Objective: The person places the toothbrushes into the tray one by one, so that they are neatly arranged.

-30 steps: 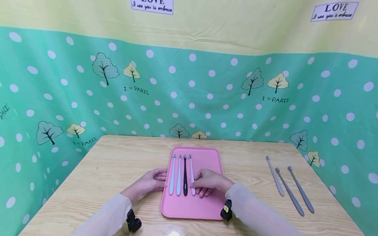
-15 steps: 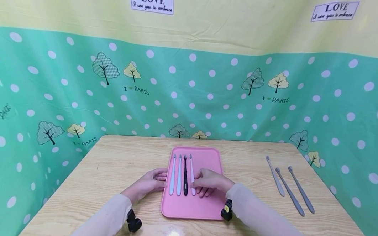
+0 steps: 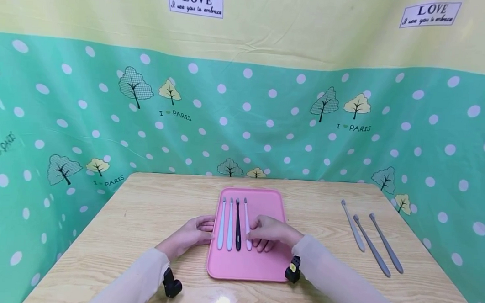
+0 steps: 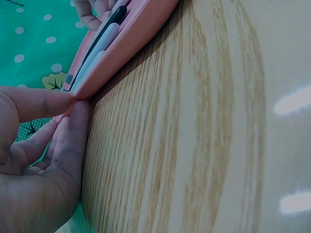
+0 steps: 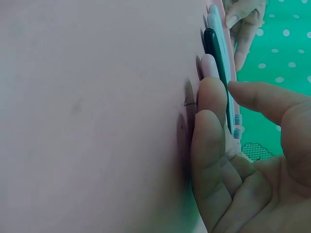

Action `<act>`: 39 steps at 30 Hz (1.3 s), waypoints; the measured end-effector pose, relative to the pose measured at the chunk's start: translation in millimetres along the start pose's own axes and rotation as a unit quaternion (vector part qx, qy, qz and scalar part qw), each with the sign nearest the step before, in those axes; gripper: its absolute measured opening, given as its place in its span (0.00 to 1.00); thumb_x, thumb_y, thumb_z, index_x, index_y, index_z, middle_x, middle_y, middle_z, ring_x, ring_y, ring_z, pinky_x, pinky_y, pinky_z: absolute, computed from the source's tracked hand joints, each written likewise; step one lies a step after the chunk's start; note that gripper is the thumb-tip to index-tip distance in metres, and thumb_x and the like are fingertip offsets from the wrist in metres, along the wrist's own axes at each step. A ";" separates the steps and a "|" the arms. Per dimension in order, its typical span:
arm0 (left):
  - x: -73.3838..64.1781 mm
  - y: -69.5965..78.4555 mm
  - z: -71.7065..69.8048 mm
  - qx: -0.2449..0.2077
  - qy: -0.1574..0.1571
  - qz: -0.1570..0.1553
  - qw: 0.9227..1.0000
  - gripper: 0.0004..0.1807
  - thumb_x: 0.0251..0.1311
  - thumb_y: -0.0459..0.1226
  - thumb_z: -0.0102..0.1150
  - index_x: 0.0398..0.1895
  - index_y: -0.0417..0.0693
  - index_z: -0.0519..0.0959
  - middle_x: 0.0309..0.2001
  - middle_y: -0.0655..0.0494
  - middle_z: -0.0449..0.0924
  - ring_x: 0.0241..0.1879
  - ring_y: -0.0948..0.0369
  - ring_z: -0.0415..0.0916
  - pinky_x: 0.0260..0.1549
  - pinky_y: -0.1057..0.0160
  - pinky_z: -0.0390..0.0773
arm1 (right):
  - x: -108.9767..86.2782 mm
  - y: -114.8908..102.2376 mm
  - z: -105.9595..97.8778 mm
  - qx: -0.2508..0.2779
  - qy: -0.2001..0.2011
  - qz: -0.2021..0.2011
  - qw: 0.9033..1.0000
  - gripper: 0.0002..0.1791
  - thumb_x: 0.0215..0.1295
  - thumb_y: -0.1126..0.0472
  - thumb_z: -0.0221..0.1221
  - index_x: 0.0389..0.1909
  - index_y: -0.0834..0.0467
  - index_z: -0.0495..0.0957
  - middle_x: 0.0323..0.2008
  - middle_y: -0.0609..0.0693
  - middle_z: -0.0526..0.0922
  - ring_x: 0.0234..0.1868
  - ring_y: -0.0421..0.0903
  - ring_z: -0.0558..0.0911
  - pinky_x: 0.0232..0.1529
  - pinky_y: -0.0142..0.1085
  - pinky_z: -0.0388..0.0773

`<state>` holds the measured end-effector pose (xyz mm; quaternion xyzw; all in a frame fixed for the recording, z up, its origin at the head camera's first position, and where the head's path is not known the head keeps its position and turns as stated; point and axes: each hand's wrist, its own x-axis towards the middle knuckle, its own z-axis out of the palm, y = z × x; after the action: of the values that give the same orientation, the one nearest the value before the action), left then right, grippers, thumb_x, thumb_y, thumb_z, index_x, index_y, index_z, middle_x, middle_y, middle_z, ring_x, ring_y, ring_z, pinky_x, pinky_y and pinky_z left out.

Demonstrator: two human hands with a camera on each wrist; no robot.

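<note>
On a pink tray [image 3: 246, 267] lie two light blue toothbrushes, a black toothbrush [image 3: 237, 226] and a pale pink toothbrush [image 3: 246, 215], side by side with heads toward the back. My right hand [image 3: 272, 232] pinches the lower handle of the pale pink one between thumb and fingers, which cover part of it. In the right wrist view its rounded handle end [image 5: 209, 65] shows just past the fingertips. At the tray's left edge, my left hand [image 3: 188, 238] holds the rim, thumb and fingers meeting on it in the left wrist view.
Three grey toothbrushes [image 3: 372, 245] lie slanted on the wooden table [image 3: 149, 210] to the right of the tray. A green and yellow patterned curtain [image 3: 244, 119] hangs behind the table and along both sides. Each sleeve carries a black wrist camera [image 3: 171, 284].
The pale pink toothbrush has shifted very slightly right, along with my right hand. My left hand, the tray and the other toothbrushes look the same.
</note>
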<state>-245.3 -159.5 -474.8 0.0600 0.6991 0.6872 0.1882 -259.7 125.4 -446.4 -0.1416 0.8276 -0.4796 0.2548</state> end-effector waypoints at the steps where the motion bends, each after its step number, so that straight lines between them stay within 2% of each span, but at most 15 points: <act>1: -0.1 -0.2 -0.1 0.000 -0.001 0.000 1.000 0.37 0.60 0.20 0.56 0.73 0.29 0.57 0.62 0.34 0.68 0.56 0.50 0.74 0.55 0.55 0.82 | 0.0 0.4 -0.2 -0.001 -0.001 0.001 1.000 0.20 0.63 0.57 0.66 0.47 0.64 0.70 0.28 0.57 0.83 0.20 0.45 0.82 0.17 0.32 0.81; 12: 1.7 4.0 1.3 0.013 0.024 -0.012 1.000 0.37 0.60 0.21 0.58 0.73 0.34 0.61 0.62 0.38 0.69 0.56 0.50 0.74 0.55 0.56 0.82 | 1.4 1.1 -7.6 -0.013 0.003 0.001 1.000 0.22 0.62 0.57 0.67 0.50 0.63 0.70 0.31 0.57 0.84 0.22 0.46 0.83 0.18 0.33 0.83; 18: 1.4 -0.8 -2.2 0.003 0.007 0.003 1.000 0.37 0.60 0.20 0.57 0.74 0.32 0.58 0.62 0.35 0.69 0.56 0.49 0.75 0.55 0.55 0.82 | -3.1 -3.5 -11.8 -0.023 0.001 0.003 1.000 0.23 0.62 0.57 0.67 0.52 0.63 0.70 0.32 0.57 0.84 0.24 0.47 0.84 0.22 0.35 0.85; 24: 2.2 -1.6 -2.8 0.005 0.013 0.001 1.000 0.37 0.60 0.21 0.57 0.74 0.33 0.59 0.62 0.36 0.70 0.57 0.50 0.75 0.54 0.55 0.83 | -7.2 -3.7 -22.1 -0.019 -0.002 -0.007 1.000 0.24 0.65 0.59 0.64 0.55 0.66 0.68 0.32 0.58 0.84 0.24 0.48 0.84 0.22 0.34 0.85; 39: 2.2 -0.4 0.6 0.007 0.014 -0.006 1.000 0.37 0.60 0.20 0.57 0.73 0.32 0.59 0.62 0.36 0.70 0.57 0.50 0.74 0.55 0.55 0.82 | -38.4 8.1 -46.9 -0.043 0.032 0.001 0.999 0.23 0.67 0.57 0.62 0.55 0.67 0.69 0.30 0.57 0.83 0.25 0.49 0.83 0.23 0.36 0.84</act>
<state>-247.1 -158.1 -475.5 0.0473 0.7070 0.6818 0.1819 -253.9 181.7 -423.3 -0.1366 0.8552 -0.4478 0.2222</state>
